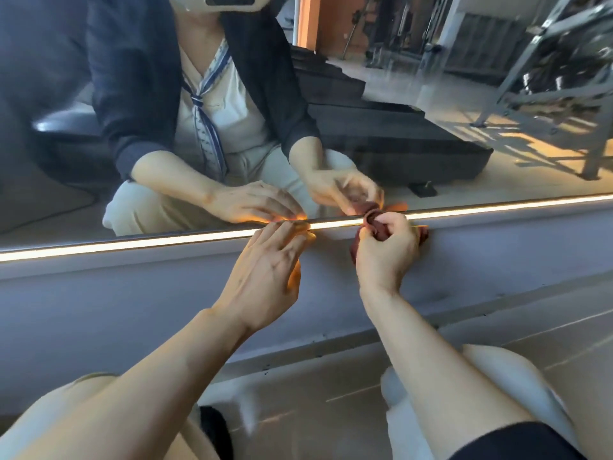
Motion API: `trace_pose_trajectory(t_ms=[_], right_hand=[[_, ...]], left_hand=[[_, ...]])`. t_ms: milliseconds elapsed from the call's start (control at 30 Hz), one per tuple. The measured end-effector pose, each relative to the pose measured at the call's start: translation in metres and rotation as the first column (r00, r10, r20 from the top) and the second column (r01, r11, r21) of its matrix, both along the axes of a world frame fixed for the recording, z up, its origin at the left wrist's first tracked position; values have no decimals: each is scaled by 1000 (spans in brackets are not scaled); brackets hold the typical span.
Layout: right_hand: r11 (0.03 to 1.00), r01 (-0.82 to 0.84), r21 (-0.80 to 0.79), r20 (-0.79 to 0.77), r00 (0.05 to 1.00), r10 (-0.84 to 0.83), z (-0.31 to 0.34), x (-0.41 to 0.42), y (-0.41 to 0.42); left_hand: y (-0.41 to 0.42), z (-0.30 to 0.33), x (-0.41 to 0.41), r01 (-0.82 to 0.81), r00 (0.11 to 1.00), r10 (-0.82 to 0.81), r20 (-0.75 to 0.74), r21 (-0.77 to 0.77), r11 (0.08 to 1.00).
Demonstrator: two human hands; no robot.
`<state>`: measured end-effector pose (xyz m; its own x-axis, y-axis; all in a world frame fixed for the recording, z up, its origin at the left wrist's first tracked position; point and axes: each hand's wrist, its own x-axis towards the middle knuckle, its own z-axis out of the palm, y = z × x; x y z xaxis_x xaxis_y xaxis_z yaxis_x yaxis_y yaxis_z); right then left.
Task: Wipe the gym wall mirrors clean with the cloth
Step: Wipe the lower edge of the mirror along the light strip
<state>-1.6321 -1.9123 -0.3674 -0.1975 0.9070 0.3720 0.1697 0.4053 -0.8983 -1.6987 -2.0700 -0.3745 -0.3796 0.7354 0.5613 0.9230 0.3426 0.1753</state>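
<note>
Head view. A wall mirror [414,78] is seen from a low, crouched position, with its lower edge running across the frame from lower left to upper right. A lit strip [132,244] is mounted along that edge. A grey ledge [132,293] lies directly below the strip, and a pale floor [315,393] lies below the ledge.

The right hand [386,254] is positioned at the mirror's lower edge. Its fingers are curled and clamped on a bunched dark red cloth [376,224]. The cloth is pressed against the strip and the top of the ledge, with part of it showing to the right of the knuckles and part below the palm.

The left hand [265,270] is placed just left of the cloth, apart from it. Its fingers are extended and slightly spread, and the fingertips [298,227] rest on the strip at the mirror's edge. Nothing is held in this hand.

Both forearms are bare. Light trousers are visible at the lower corners of the frame.

In the mirror, the crouched person's torso, both hands and the cloth are reflected, together with dark stacked platforms [381,127] and a metal rack frame [547,78] on an orange-lit floor. No containers are visible in this view.
</note>
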Motion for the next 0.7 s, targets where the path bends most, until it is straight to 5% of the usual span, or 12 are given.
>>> trace_pose_trajectory(t_ms=[100,233,333,433,533,600,700], right_hand=[[971,-235,44,53,971,233,-3,3,-25],[992,62,-111,-195,977,-83,7,4,22],[988,142,-67,-218,964,-154,20,-3,21],[989,36,146,-187,982,-8,16,-11,-24],[930,-264,256,-108,948,299,11,-12,-51],[921,-356,158,-92,923,372,15,-9,-36],[990,-113,-82,-232,968,91,21,-5,-1]], left_hand=[[-7,4,-2,-50,998,48,51,38,998],[-9,3,0,-70,997,68,36,53,996],[-15,0,3,-74,997,74,6,11,997],[-19,9,-2,-81,996,80,-40,-21,996],[-19,17,-10,-61,997,62,-54,7,998],[-27,11,-13,-12,997,16,-75,46,999],[-58,-13,-22,41,988,-33,-154,55,998]])
